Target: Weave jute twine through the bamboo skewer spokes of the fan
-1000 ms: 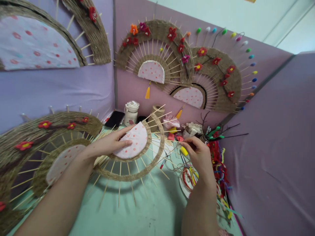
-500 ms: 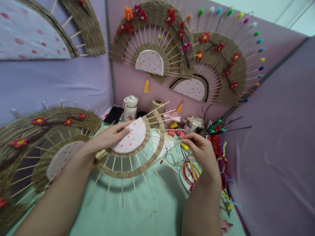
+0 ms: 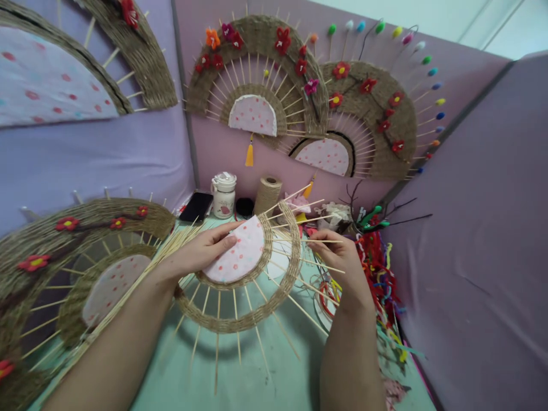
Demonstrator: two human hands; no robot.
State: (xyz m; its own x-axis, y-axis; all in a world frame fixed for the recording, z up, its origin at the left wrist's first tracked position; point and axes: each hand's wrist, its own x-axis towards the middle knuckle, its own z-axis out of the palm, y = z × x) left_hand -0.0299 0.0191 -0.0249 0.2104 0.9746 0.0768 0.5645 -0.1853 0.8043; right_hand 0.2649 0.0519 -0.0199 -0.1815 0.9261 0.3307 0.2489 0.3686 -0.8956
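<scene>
My left hand (image 3: 214,248) grips a half-round woven fan (image 3: 250,322) by its pale, red-spotted fabric centre (image 3: 240,251), thumb on top and the other fingers mostly underneath. The fan is tilted above the table. Thin wooden sticks spread out from its centre, crossed by an inner and an outer band of brown twine. At the fan's right side, my right hand (image 3: 336,251) has its fingers pinched together beside the outer stick ends. One stick crosses in front of those fingers. What they pinch is too small to make out.
Behind the fan stand a white lidded bottle (image 3: 223,197), a twine spool (image 3: 268,195) and a phone (image 3: 196,206). Colourful pipe cleaners (image 3: 379,268) and dark twigs (image 3: 355,197) lie at right. A large woven fan (image 3: 128,206) leans at left; others hang on the walls.
The view has shifted slightly. The fan sits a little lower and further right in view, and my right hand has come closer to its outer band, among the stick ends.
</scene>
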